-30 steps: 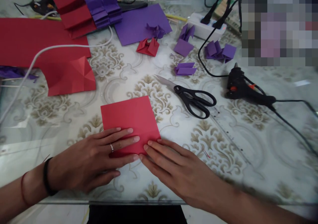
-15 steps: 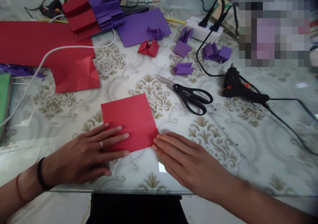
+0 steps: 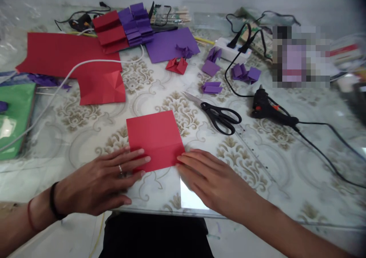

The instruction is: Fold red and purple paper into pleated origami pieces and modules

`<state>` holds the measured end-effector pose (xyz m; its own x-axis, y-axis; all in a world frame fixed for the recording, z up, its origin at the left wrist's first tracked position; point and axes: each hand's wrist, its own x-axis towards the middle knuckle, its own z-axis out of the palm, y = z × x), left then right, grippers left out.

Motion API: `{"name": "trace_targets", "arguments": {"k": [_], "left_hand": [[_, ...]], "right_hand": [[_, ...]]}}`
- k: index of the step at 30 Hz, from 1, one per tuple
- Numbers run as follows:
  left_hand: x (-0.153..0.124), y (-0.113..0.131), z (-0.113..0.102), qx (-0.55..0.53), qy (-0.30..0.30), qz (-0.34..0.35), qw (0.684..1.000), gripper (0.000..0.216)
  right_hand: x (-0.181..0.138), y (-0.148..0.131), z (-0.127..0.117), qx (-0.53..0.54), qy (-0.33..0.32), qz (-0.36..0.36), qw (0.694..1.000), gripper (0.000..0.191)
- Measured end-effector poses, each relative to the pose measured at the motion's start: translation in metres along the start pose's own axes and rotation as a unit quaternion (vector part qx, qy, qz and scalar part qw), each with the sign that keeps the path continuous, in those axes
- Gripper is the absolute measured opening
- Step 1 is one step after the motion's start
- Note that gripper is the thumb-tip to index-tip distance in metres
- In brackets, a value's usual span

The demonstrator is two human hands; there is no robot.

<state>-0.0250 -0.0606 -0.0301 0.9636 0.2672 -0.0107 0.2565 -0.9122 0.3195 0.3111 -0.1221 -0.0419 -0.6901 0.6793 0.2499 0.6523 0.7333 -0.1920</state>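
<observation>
Seeing right hand [image 3: 210, 178] moved outward from the left over the last second, now at the near right corner of the red paper sheet [image 3: 154, 134]; more of it is bared to me, faint crosswise crease included. Sheet's flat on the bench [image 3: 328, 166]. Left hand [image 3: 98, 179] grip spread flat on it; right grip: thumb hidden, can't tell. Nearest clutter: scissors [image 3: 219, 116] beyond right, glue gun [image 3: 270, 110] farther.
</observation>
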Motion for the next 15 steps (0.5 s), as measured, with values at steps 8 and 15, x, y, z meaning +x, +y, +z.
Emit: {"name": "trace_targets", "arguments": {"k": [8, 15], "left_hand": [[0.01, 0.001, 0.003, -0.02, 0.001, 0.006, 1.0, 0.052], [-0.006, -0.005, 0.006, -0.005, 0.007, -0.002, 1.0, 0.046]], "right_hand": [[0.032, -0.014, 0.01, -0.024, -0.07, -0.084, 0.994, 0.039], [0.018, -0.004, 0.004, -0.028, -0.053, -0.073, 0.996, 0.034]]}}
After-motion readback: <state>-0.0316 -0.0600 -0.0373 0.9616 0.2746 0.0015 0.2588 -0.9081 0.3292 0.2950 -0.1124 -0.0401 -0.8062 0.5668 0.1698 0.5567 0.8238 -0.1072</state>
